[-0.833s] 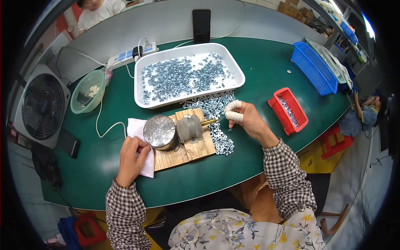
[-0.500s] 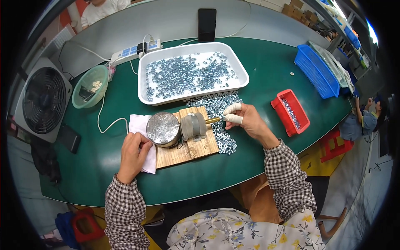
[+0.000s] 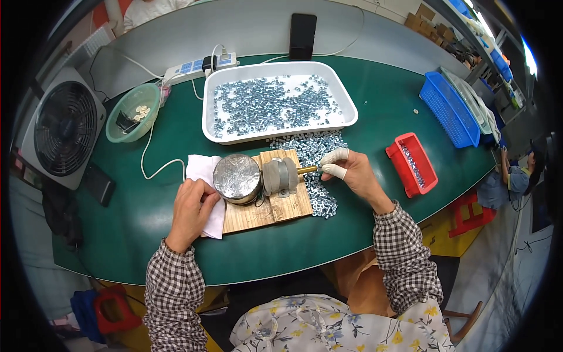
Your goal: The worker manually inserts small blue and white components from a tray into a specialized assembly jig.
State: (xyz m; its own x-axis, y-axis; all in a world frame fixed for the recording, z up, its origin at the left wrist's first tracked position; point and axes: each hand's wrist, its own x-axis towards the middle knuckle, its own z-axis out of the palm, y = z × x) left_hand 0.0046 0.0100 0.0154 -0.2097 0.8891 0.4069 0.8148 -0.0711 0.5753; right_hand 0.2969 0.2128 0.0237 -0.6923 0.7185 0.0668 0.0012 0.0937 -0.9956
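A round motor point(image 3: 237, 178) with a crinkled foil-like top is fixed on a wooden board point(image 3: 249, 218). From its grey wrapped, clamped section point(image 3: 280, 176) a brass-coloured shaft point(image 3: 307, 169) points right. At the shaft's tip, my right hand point(image 3: 358, 174) pinches a small metal nut, mostly hidden by the thumb and forefinger, both in white finger covers. My left hand point(image 3: 192, 208) rests with curled fingers over a white cloth point(image 3: 216, 223) left of the motor; what its fingertips grip, if anything, is hidden. Loose metal nuts point(image 3: 322, 202) lie in a pile beside and behind the board.
Behind stands a white tray point(image 3: 352, 114) of small metal parts. A red bin point(image 3: 431, 170) with similar parts is on the right, with a blue basket point(image 3: 451, 111) beyond. A green bowl point(image 3: 111, 130), fan point(image 3: 65, 126), power strip point(image 3: 186, 70) and trailing cable point(image 3: 143, 161) occupy the left.
The whole view has shifted slightly. My right hand stays at the shaft's tip, and the nut shows less between its fingers. My left hand stays at the cloth.
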